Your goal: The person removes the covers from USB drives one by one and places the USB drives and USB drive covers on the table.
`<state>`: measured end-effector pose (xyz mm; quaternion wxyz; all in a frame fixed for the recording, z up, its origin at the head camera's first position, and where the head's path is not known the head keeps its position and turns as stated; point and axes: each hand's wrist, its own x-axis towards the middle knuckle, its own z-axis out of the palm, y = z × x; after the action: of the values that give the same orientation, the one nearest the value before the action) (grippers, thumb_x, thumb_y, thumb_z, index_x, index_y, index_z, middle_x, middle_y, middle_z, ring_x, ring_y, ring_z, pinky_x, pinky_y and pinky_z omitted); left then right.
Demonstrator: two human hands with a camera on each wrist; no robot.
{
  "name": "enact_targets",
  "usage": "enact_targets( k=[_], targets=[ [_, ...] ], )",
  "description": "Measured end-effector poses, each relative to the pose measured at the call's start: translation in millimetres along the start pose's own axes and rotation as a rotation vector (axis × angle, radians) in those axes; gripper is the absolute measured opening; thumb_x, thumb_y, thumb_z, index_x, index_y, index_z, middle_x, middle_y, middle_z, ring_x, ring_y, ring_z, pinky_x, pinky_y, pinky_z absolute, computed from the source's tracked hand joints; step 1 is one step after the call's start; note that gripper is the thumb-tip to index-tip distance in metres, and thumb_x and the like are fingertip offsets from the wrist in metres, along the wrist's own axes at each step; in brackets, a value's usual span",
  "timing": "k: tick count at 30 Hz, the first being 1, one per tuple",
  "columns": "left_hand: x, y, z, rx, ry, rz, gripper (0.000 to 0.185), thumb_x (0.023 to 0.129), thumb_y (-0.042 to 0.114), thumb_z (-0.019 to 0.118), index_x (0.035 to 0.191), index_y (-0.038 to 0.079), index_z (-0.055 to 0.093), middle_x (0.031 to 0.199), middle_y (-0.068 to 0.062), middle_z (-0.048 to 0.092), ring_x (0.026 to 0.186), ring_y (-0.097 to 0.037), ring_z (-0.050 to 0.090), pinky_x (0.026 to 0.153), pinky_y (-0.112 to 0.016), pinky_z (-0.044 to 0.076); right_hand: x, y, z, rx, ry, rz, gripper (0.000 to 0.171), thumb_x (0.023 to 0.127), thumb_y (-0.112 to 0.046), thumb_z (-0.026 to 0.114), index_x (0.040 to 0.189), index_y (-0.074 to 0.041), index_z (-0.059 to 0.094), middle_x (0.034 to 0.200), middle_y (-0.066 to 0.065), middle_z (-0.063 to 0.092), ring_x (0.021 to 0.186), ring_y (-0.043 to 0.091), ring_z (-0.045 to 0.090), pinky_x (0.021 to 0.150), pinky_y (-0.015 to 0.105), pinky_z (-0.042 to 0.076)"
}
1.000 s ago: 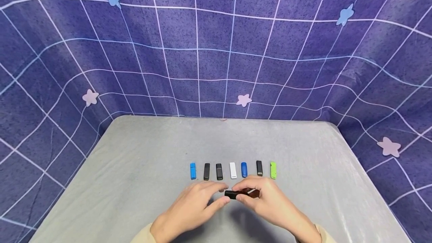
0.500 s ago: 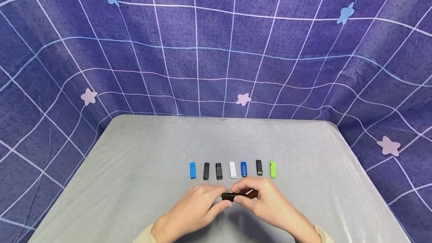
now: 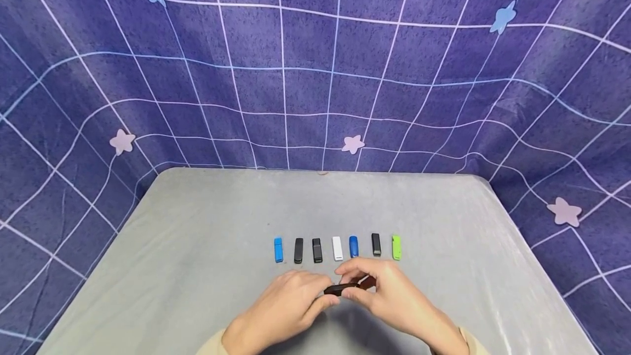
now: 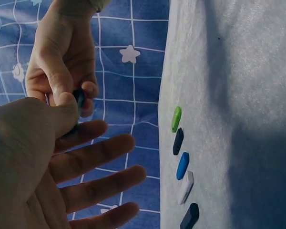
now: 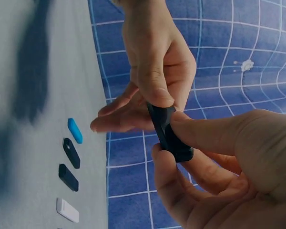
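A black stick (image 5: 168,131), which looks like a USB flash drive, is held level above the table's near part between both hands. My left hand (image 3: 288,305) pinches its left end between thumb and index finger; the other fingers stretch out loosely in the left wrist view. At the opposite end, my right hand (image 3: 389,295) pinches it with the thumb and curled fingers. Just beyond the hands lies a row of similar sticks: light blue (image 3: 278,250), two black ones, white (image 3: 337,248), dark blue (image 3: 353,246), another black one (image 3: 376,244) and green (image 3: 396,247).
A pale grey cloth covers the table (image 3: 222,207). Behind it and at both sides hangs a purple-blue curtain (image 3: 305,92) with grid lines and stars. The sticks stand side by side with small gaps between them.
The left hand has closed its thumb and index finger on the black stick's left end, after hovering beside it. The stick has shifted slightly left and turned a little; the right hand keeps its grip.
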<state>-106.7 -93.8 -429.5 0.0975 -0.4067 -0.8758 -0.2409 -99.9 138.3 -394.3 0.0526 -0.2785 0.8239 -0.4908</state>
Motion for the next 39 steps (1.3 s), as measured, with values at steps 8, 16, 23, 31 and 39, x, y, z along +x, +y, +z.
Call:
enact_targets(
  k=[8,16,23,31,39],
  targets=[
    [-3.9,1.9,-0.4,-0.034,0.034,-0.058,0.029,0.106,0.039,0.054,0.083,0.023,0.058,0.070,0.019,0.046,0.064,0.003,0.040,0.060,-0.014,0.036,2.2,2.2,3.4,-0.152,-0.025,-0.101,0.020,0.099,-0.022,0.070,0.116,-0.013,0.075,0.110,-0.001,0.076,0.090,0.001,0.065,0.072,0.022,0.057],
    [-4.9,3.4,-0.9,-0.011,0.010,0.037,0.027,0.104,0.039,0.055,0.084,0.022,0.057,0.069,0.018,0.045,0.063,0.004,0.038,0.062,-0.012,0.036,-0.5,3.3,2.4,-0.350,-0.094,-0.311,0.018,0.101,-0.019,0.064,0.112,-0.009,0.074,0.098,-0.006,0.075,0.084,-0.005,0.061,0.074,0.012,0.052],
    [-5.2,5.8,1.1,0.028,-0.021,0.102,0.034,0.102,0.037,0.060,0.075,0.021,0.047,0.064,0.017,0.036,0.058,0.004,0.032,0.058,-0.013,0.028,-7.9,1.1,1.6,-0.394,-0.153,-0.311,0.015,0.104,-0.020,0.060,0.094,-0.015,0.070,0.077,-0.013,0.060,0.071,-0.009,0.045,0.064,0.006,0.041],
    [-2.3,10.4,-2.8,0.080,0.007,0.136,0.034,0.108,0.039,0.049,0.079,0.020,0.051,0.062,0.017,0.037,0.056,0.004,0.029,0.054,-0.012,0.024,-9.9,-2.1,6.3,-0.392,-0.110,-0.316,0.016,0.104,-0.016,0.061,0.089,-0.017,0.064,0.074,-0.015,0.057,0.068,-0.010,0.044,0.062,0.005,0.040],
    [-4.2,10.2,-2.6,0.138,0.039,0.134,0.038,0.107,0.043,0.046,0.077,0.020,0.047,0.062,0.015,0.031,0.056,0.001,0.029,0.055,-0.015,0.026,-8.6,-2.1,5.6,-0.360,-0.136,-0.321,0.016,0.100,-0.030,0.061,0.098,-0.017,0.070,0.086,-0.015,0.067,0.076,-0.009,0.053,0.072,0.005,0.046]
  ],
)
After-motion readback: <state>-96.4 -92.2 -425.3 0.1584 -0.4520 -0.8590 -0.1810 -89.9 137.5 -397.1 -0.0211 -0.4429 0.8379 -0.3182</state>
